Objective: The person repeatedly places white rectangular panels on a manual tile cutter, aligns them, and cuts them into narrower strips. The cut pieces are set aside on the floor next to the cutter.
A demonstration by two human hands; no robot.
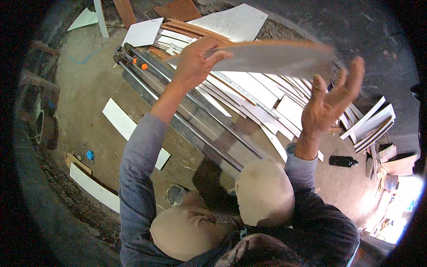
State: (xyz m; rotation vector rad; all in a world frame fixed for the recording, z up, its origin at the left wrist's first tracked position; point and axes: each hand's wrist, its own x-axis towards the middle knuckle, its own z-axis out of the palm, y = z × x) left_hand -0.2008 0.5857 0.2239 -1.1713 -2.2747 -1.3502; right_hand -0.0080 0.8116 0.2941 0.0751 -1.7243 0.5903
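My left hand (pixel 199 64) is closed on the left end of a long tile strip (pixel 275 60), its thumb over the near face. The strip is raised above the floor, its grey face toward me and an orange-brown edge along the top; its right end is blurred. Beside that end my right hand (pixel 327 100) is open, fingers spread, apparently holding nothing. Below my arms a manual tile cutter (pixel 195 109) with two metal rails and orange knobs (pixel 144 66) lies slantwise on the floor.
Many cut white tile strips (pixel 262 111) lie piled beyond the cutter. More pieces (pixel 373 124) lean at the right, near a black bottle (pixel 342 161). Loose strips (pixel 120 118) and a blue cap-like thing (pixel 90 155) lie on the left floor. My knees (pixel 264 193) are close below.
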